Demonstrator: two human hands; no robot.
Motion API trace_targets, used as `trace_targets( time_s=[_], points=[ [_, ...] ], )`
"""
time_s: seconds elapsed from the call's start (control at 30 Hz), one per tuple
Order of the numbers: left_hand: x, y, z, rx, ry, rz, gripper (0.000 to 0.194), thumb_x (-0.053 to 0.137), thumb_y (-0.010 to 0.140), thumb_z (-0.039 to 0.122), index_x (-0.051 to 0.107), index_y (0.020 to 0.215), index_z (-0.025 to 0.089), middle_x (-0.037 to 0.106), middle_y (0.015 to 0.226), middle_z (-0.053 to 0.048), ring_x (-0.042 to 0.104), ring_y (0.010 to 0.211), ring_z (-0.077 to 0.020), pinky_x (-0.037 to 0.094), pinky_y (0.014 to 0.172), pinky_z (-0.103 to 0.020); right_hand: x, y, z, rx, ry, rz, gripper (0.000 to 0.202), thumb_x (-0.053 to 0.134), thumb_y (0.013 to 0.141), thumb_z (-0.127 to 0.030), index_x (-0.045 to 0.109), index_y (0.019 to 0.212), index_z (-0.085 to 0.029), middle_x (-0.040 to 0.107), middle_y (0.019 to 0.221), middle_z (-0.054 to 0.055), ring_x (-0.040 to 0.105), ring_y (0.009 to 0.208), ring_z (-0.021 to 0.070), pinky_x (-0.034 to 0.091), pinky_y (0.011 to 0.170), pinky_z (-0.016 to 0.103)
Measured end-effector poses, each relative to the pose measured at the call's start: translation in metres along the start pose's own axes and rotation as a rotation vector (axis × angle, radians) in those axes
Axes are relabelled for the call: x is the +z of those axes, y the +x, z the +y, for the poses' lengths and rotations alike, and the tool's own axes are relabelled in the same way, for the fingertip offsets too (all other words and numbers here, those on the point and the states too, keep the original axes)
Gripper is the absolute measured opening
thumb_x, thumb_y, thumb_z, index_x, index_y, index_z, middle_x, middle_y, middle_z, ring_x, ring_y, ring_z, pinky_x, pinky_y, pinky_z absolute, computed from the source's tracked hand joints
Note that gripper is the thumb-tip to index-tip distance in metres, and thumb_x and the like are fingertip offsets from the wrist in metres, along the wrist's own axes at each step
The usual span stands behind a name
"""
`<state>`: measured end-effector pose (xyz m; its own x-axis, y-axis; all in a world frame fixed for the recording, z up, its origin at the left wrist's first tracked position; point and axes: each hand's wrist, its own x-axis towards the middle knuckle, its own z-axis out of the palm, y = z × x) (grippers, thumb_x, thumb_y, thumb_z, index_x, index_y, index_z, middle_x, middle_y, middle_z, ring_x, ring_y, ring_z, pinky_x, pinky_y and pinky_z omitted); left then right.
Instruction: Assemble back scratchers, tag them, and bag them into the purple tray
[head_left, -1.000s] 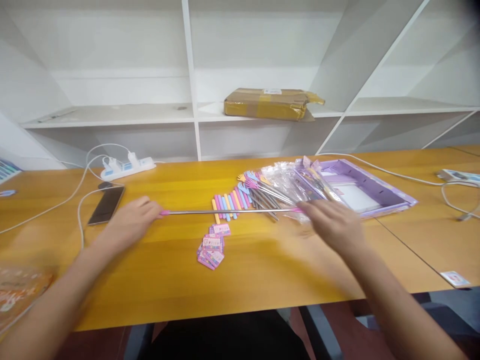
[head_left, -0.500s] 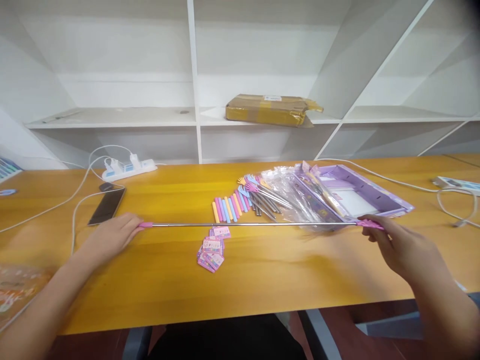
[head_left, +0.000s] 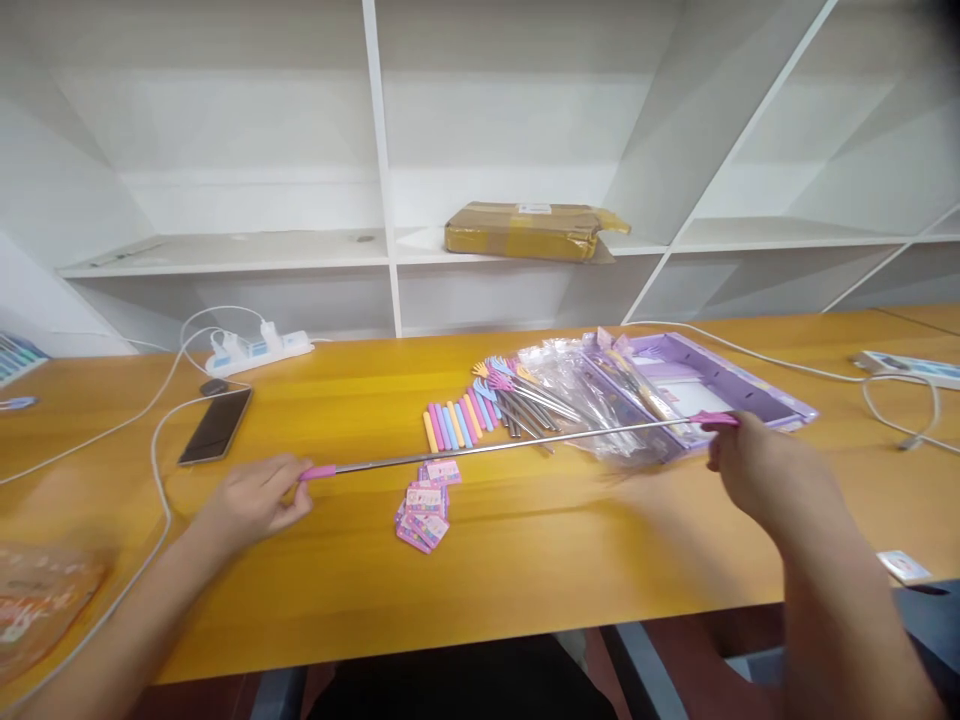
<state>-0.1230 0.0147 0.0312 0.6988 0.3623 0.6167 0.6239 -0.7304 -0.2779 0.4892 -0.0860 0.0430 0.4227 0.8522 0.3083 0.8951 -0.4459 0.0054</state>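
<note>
A telescopic back scratcher, drawn out long, spans the space between my hands above the table. My left hand is closed on its pink grip end. At the other end, my right hand pinches the pink hand-shaped head. Beyond the rod lies a pile of back scratchers with pink, blue and yellow heads and metal rods. Beside them is a row of pastel handle tubes. Small pink printed cards lie heaped on the near side of the rod.
A purple box stands at the right behind clear plastic bags. At the left are a phone, a power strip with white cables and an orange bag. A taped carton sits on the shelf.
The rod has gone from level to slanted, its right end higher. My left hand has moved right and slightly down; my right hand has come slightly left and up, bringing the ends closer.
</note>
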Motion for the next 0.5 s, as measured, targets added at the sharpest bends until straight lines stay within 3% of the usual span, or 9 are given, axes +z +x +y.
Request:
trace_targets(
  time_s=[0.1, 0.2, 0.27, 0.33, 0.4, 0.5],
  points=[
    [0.018, 0.033, 0.031, -0.01, -0.049, 0.004, 0.023, 0.057, 0.089, 0.012, 0.065, 0.108, 0.022, 0.076, 0.086, -0.001, 0.069, 0.067, -0.0155, 0.053, 0.065, -0.028, -0.01, -0.012, -0.078, -0.089, -0.003, -0.084, 0.025, 0.042, 0.1, -0.019, 0.058, 0.118, -0.013, 0.071, 0.076, 0.014, 0.064, 0.061, 0.0249, 0.032, 0.057, 0.031],
    [0.032, 0.067, 0.06, -0.029, -0.172, -0.082, 0.026, 0.051, 0.094, 0.011, 0.065, 0.114, 0.019, 0.073, 0.084, -0.003, 0.066, 0.069, -0.0147, 0.049, 0.064, -0.027, -0.015, -0.036, -0.166, -0.328, -0.019, -0.063, 0.021, 0.04, 0.1, -0.015, 0.06, 0.105, -0.012, 0.067, 0.068, 0.012, 0.062, 0.055, 0.0233, 0.031, 0.055, 0.029],
    [0.036, 0.082, 0.071, -0.065, -0.22, -0.105, 0.026, 0.047, 0.095, 0.013, 0.067, 0.112, 0.018, 0.068, 0.078, -0.002, 0.061, 0.065, -0.0146, 0.046, 0.061, -0.027, -0.016, -0.043, -0.203, -0.445, 0.011, -0.022, 0.021, 0.04, 0.097, -0.009, 0.06, 0.101, -0.012, 0.068, 0.069, 0.012, 0.063, 0.056, 0.0221, 0.03, 0.055, 0.029],
    [0.036, 0.091, 0.075, -0.138, -0.284, -0.145, 0.027, 0.046, 0.097, 0.015, 0.068, 0.113, 0.018, 0.063, 0.075, 0.0, 0.058, 0.062, -0.0142, 0.044, 0.06, -0.027, -0.019, -0.038, -0.215, -0.556, 0.049, -0.034, 0.021, 0.04, 0.101, -0.014, 0.061, 0.102, -0.013, 0.069, 0.07, 0.01, 0.063, 0.057, 0.0211, 0.03, 0.055, 0.028],
    [0.036, 0.095, 0.077, -0.231, -0.375, -0.22, 0.029, 0.045, 0.098, 0.017, 0.068, 0.117, 0.019, 0.063, 0.076, 0.0, 0.059, 0.064, -0.0144, 0.044, 0.062, -0.027, -0.023, -0.02, -0.206, -0.627, 0.109, -0.087, 0.028, 0.038, 0.108, -0.03, 0.062, 0.104, -0.016, 0.071, 0.074, 0.009, 0.065, 0.062, 0.0205, 0.033, 0.057, 0.028],
    [0.04, 0.094, 0.081, -0.386, -0.512, -0.344, 0.028, 0.042, 0.102, 0.021, 0.066, 0.116, 0.02, 0.067, 0.079, -0.001, 0.061, 0.064, -0.0153, 0.043, 0.061, -0.028, -0.024, 0.012, -0.179, -0.481, 0.107, -0.148, 0.041, 0.041, 0.108, -0.05, 0.064, 0.107, -0.017, 0.074, 0.087, 0.011, 0.069, 0.074, 0.0228, 0.04, 0.063, 0.029]
  ],
)
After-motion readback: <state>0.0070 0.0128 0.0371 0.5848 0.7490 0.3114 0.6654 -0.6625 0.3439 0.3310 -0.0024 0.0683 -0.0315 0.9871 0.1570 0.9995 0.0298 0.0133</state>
